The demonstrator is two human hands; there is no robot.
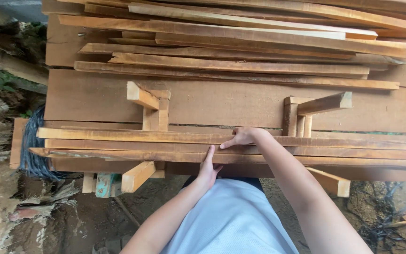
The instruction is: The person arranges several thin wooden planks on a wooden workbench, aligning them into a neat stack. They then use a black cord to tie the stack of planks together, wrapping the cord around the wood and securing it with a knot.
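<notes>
Resting flat on near wood strips (165, 146): left hand (207, 170) open, fingers extended; right hand (245, 137) open, palm down, gripping nothing.

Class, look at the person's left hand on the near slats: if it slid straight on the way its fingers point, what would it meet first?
Probably the right hand: the left hand points up the long slats, its fingertip almost touching the right forefinger.

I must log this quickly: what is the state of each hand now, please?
Left hand: open, fingers flat against the near wooden strips, gripping nothing.
Right hand: resting on top of the strips, index finger extended; grip cannot be told.
</notes>
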